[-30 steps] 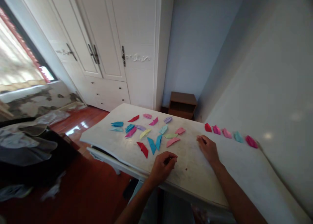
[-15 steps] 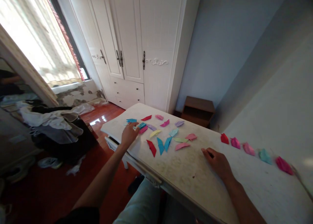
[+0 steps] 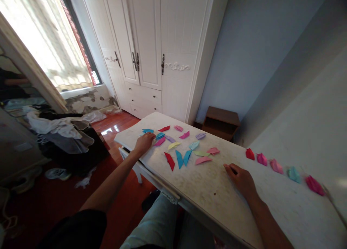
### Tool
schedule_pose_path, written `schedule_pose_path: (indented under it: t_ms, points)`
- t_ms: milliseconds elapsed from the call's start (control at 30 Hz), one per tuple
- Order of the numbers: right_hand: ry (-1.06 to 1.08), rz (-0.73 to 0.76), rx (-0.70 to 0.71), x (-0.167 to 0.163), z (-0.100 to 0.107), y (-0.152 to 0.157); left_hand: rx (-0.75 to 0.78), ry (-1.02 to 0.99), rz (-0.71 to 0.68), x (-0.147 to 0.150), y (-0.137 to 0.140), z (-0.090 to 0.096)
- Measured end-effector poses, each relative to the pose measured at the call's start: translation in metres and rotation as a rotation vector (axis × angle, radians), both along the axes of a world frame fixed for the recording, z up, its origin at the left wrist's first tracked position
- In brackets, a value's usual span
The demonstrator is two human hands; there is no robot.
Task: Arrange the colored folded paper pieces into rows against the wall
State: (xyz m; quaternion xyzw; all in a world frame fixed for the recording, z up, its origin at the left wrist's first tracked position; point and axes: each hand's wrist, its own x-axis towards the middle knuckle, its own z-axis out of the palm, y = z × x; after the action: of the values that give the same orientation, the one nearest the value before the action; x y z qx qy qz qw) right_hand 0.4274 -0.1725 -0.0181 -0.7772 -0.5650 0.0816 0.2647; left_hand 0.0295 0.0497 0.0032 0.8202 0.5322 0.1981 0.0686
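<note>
Several folded paper pieces in red, blue, pink, purple and yellow lie scattered on a white marbled table [image 3: 206, 191]. My left hand [image 3: 143, 142] reaches to the far left of the scatter and rests on a light blue piece, next to a blue piece [image 3: 148, 131]; whether the fingers grip it I cannot tell. My right hand [image 3: 241, 178] lies flat on the tabletop, fingers loosely apart, holding nothing. A red piece [image 3: 170, 160] and two blue pieces [image 3: 182, 158] lie between the hands. A row of folded pieces, red [image 3: 249, 153] to magenta [image 3: 314, 185], runs along the wall.
A white wardrobe [image 3: 151, 50] stands behind the table, a small brown cabinet [image 3: 221, 122] beside it. Clothes are piled on a dark seat [image 3: 65, 133] at the left over a red wooden floor. The grey wall [image 3: 298, 108] bounds the table's right side.
My left hand left the near table edge and reached out to the far-left pieces, then settled slightly right. The view swung left. My right hand stayed put.
</note>
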Motion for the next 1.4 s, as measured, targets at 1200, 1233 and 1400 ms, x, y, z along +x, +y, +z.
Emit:
schedule_pose_path:
  t_ms: [1200, 1233, 1400]
  points:
    - [-0.044, -0.009, 0.015, -0.001, -0.003, 0.000, -0.731, -1.174, -0.279, 0.039, -0.074, 0.068]
    - [-0.044, -0.009, 0.022, -0.001, -0.004, 0.000, -0.818, -1.221, -0.286, 0.043, -0.079, 0.068]
    - [-0.028, 0.000, 0.025, -0.001, -0.002, -0.001, -1.205, -1.448, -0.388, 0.061, -0.097, 0.063]
